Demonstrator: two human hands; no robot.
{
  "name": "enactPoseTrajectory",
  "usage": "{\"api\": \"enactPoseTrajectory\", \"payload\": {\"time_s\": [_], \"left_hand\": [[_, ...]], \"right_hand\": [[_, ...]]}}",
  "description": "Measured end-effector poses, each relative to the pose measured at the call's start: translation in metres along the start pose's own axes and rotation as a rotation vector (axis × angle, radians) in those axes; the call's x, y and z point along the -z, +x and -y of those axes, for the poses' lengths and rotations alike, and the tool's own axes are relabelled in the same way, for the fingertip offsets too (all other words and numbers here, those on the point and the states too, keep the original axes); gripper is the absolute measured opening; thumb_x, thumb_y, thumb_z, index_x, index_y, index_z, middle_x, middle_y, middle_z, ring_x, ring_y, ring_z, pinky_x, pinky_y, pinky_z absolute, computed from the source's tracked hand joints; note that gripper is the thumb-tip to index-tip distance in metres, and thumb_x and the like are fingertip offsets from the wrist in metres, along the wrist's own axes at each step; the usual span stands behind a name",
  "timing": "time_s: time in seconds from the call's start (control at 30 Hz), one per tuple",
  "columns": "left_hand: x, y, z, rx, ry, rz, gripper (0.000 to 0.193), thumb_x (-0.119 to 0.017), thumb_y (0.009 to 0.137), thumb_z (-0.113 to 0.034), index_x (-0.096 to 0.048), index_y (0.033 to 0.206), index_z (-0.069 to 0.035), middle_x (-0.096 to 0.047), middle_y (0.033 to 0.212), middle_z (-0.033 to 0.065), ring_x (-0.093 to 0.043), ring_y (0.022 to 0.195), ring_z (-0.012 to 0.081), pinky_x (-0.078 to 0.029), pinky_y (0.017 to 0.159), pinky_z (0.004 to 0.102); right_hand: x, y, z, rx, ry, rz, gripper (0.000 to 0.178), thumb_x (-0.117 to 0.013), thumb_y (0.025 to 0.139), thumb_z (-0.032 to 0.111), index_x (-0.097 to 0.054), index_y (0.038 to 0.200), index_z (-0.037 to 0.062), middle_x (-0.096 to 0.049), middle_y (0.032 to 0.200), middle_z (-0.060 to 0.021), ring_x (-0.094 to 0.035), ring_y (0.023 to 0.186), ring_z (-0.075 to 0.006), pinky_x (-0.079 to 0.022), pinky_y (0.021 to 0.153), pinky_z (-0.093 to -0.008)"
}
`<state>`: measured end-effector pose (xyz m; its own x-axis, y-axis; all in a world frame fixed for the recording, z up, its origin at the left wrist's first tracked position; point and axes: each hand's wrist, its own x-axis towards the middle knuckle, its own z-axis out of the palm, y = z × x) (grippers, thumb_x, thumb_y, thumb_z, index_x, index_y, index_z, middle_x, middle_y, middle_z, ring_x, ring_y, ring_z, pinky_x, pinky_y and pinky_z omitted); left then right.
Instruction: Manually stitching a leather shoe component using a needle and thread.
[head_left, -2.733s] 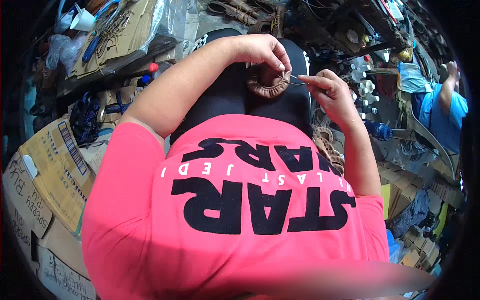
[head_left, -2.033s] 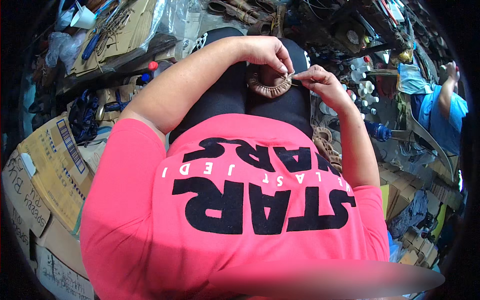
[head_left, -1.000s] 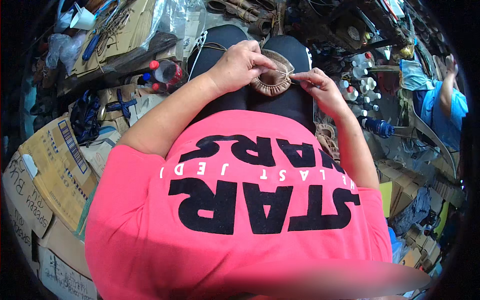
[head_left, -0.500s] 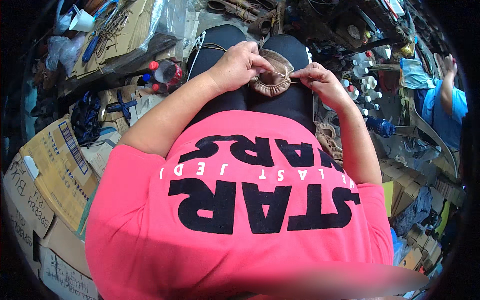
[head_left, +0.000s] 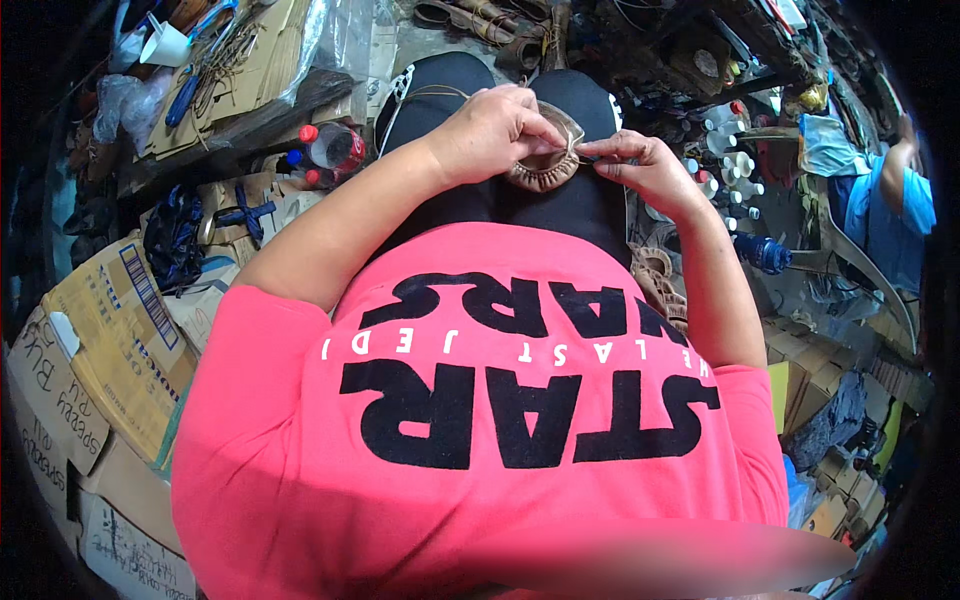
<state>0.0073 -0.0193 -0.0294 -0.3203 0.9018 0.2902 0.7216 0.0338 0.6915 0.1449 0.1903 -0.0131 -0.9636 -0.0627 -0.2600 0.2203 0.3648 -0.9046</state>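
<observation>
A brown leather shoe upper (head_left: 541, 177) with a puckered, stitched edge rests on my dark-clad thighs. My left hand (head_left: 497, 132) bends over its left and middle part, thumb and fingers pinched together at the opening; whatever is in that pinch is too small to make out. From the other side, my right hand (head_left: 640, 165) grips the upper's right edge between thumb and forefinger. The fingertips of both hands nearly meet there. A thin cord (head_left: 437, 92) shows beyond my left hand, over the left thigh.
Bottles with red caps (head_left: 335, 145) stand left of my legs, and several clear bottles (head_left: 735, 165) to the right. Cardboard boxes (head_left: 115, 335) are stacked at the left. More brown shoe uppers (head_left: 655, 280) lie by my right hip. A person in blue (head_left: 900, 190) sits at the far right.
My left hand has shifted right, closer to my right hand, and now covers more of the upper. The other person's raised hand has moved towards the rim.
</observation>
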Motion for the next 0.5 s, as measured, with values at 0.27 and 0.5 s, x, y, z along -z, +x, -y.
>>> {"api": "enactPoseTrajectory", "payload": {"time_s": [0.27,0.5], "left_hand": [[-0.017,-0.004,-0.004,0.451,-0.394,-0.009,0.019,-0.069,0.073,-0.004,-0.068,0.092,-0.004,-0.064,0.077,0.0050,-0.060,0.069,0.0109,-0.049,0.066,0.0249],[-0.029,0.007,-0.001,0.492,-0.560,0.051,0.011,-0.065,0.075,-0.001,-0.063,0.085,-0.002,-0.061,0.078,0.0022,-0.056,0.072,0.0071,-0.047,0.066,0.0233]], "right_hand": [[-0.008,0.003,-0.002,-0.105,0.319,-0.069,0.022,-0.067,0.080,0.006,-0.067,0.102,0.0027,-0.065,0.089,0.0011,-0.056,0.082,-0.0051,-0.047,0.076,-0.0216],[-0.009,0.014,-0.003,-0.144,0.217,-0.075,0.010,-0.070,0.079,0.007,-0.066,0.087,0.0019,-0.065,0.087,-0.0005,-0.057,0.076,-0.0056,-0.046,0.070,-0.0209]]}}
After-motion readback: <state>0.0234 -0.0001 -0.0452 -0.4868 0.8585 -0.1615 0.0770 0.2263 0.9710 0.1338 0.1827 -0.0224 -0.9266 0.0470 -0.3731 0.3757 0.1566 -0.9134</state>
